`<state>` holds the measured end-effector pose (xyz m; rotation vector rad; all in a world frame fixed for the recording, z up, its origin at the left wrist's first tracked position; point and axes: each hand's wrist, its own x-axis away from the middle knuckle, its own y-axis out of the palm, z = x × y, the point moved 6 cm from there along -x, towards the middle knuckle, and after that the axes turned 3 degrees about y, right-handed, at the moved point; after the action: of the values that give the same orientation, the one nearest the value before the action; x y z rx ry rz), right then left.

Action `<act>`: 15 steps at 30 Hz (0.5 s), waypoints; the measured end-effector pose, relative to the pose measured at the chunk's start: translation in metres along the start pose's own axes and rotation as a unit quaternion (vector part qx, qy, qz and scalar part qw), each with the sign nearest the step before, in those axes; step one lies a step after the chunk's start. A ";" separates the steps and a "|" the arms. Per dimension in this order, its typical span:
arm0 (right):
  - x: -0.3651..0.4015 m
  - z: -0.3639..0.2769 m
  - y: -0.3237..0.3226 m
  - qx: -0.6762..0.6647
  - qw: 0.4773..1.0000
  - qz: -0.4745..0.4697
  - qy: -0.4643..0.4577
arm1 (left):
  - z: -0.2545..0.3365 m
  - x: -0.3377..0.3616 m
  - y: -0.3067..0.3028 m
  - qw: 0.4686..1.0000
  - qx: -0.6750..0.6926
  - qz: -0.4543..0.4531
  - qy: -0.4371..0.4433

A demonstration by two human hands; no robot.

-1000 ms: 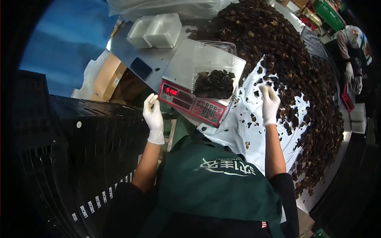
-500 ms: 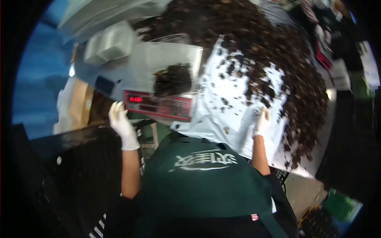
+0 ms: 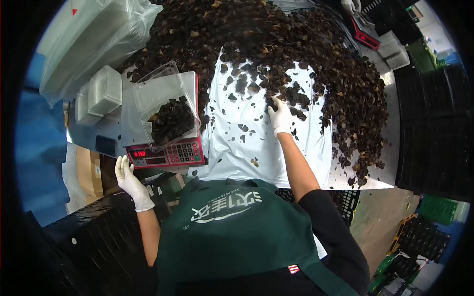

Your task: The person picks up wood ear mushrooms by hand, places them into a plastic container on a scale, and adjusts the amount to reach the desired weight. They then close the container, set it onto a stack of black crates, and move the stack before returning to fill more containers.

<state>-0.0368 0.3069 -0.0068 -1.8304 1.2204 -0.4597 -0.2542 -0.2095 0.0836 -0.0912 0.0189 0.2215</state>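
My right hand (image 3: 280, 117), in a white glove, reaches over a white plastic sheet (image 3: 229, 158) at the lower edge of a heap of dark wood ear mushrooms (image 3: 355, 108). Its fingers are partly spread, with the tips beside a few loose pieces, and I see nothing gripped. My left hand (image 3: 131, 182), also gloved, is held with fingers stretched out near the front left corner of a red digital scale (image 3: 165, 155), holding nothing. On the scale, a clear plastic box (image 3: 148, 96) with its lid open contains wood ear mushrooms (image 3: 173, 121). The display reads 0.150.
Stacked clear containers (image 3: 104, 89) stand left of the scale, with a large plastic-wrapped stack (image 3: 94, 39) behind. A phone (image 3: 105, 145) lies at the table's left edge. At the far right, another person's gloved hand (image 3: 351, 5) is near a second scale (image 3: 366, 38).
The view has turned and sharpened. My right hand has moved farther up the sheet to the loose mushrooms. My left hand stays near the scale's front corner, fingers still extended.
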 end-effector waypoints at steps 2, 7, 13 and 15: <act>-0.005 0.007 0.004 0.020 0.999 -0.021 0.019 | 0.003 0.000 0.003 1.000 -0.005 0.001 0.003; -0.006 0.041 -0.046 -0.673 0.675 -0.187 0.238 | -0.003 0.001 -0.005 1.000 -0.010 0.010 -0.008; 0.017 0.041 -0.076 -0.848 0.436 -0.157 0.259 | -0.010 0.004 0.006 0.998 0.014 -0.009 -0.053; 0.017 0.046 -0.055 -0.831 0.444 -0.206 0.265 | -0.008 0.003 0.011 0.998 0.017 -0.014 -0.054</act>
<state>0.0341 0.3208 0.0094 -3.9962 1.8109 0.2249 -0.2533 -0.1989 0.0748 -0.0461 -0.0853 0.1984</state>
